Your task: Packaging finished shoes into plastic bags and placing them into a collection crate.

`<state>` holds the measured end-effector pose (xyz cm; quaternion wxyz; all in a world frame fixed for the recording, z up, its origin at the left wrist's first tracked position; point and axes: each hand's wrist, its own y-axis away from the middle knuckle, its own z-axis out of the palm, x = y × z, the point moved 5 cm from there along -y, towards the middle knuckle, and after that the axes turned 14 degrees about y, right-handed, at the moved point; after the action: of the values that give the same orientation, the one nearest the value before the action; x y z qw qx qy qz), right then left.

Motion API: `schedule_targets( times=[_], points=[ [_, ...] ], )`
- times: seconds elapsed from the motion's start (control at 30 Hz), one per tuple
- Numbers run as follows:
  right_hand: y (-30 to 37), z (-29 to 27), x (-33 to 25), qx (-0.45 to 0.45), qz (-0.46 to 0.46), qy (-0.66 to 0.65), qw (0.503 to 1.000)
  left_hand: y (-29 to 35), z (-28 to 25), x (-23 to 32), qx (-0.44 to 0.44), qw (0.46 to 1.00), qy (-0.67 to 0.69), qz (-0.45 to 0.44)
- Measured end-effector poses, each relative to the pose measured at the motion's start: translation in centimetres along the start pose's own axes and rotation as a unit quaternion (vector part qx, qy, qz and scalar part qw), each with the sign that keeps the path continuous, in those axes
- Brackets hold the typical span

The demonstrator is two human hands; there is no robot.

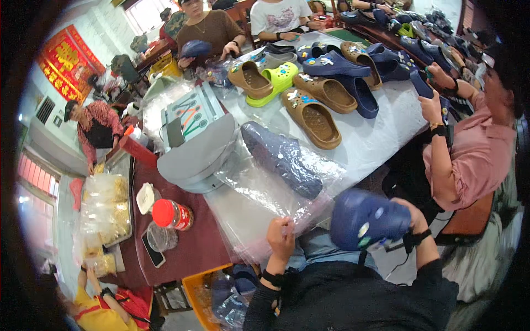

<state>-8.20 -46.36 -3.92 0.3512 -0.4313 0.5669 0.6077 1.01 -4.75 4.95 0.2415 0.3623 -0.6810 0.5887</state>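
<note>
My right hand point(416, 216) grips a dark blue clog point(361, 220) by one end, above my lap at the table's near edge. Small colourful charms sit on the clog. My left hand point(282, 238) pinches the open edge of a clear plastic bag point(243, 171) that lies on the white-covered table. Inside that bag rests another dark blue clog point(281, 157), its toe pointing away to the left. Beyond the bag stand several loose clogs, among them a brown clog point(312, 118) and a lime green clog point(274, 83).
Left of the bag stands a grey machine point(196, 149). A red-lidded jar point(172, 214) and a phone point(153, 249) lie on the dark red table point(193, 243). An orange crate point(194, 292) holds bagged items below. Co-workers sit around; one in pink point(469, 154) holds a clog at right.
</note>
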Motion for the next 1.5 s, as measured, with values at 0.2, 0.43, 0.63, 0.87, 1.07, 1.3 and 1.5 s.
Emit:
schedule_targets(
  times=[0.2, 0.43, 0.63, 0.87, 1.07, 1.3, 1.5],
  points=[
    [2.5, 3.9, -1.0, 0.034, 0.07, 0.058, 0.995, -0.4, 0.3, 0.4, -0.002, 1.0, 0.008, 0.008],
    [1.5, 6.4, -4.4, 0.14, 0.004, 0.109, 0.984, -0.3, 0.0, 0.6, 0.003, 0.999, -0.031, 0.029],
    [2.7, 8.6, -6.9, 0.209, -0.098, 0.081, 0.97, 0.2, 1.0, 0.2, -0.014, 0.992, -0.108, 0.065],
    [3.5, 14.8, -10.5, 0.319, -0.193, 0.25, 0.893, 0.1, 2.0, 1.0, -0.043, 0.991, -0.105, 0.075],
    [1.1, 16.6, -11.4, 0.337, -0.197, 0.277, 0.878, 1.0, 1.8, 0.3, -0.039, 0.994, -0.089, 0.056],
    [-1.9, 19.1, -12.5, 0.233, -0.253, 0.28, 0.896, 1.0, 1.4, -0.3, -0.009, 0.998, -0.067, 0.003],
    [-2.3, 20.5, -10.2, -0.012, -0.419, 0.333, 0.845, 1.0, -1.0, -0.7, 0.015, 0.999, -0.017, -0.04]
  ],
)
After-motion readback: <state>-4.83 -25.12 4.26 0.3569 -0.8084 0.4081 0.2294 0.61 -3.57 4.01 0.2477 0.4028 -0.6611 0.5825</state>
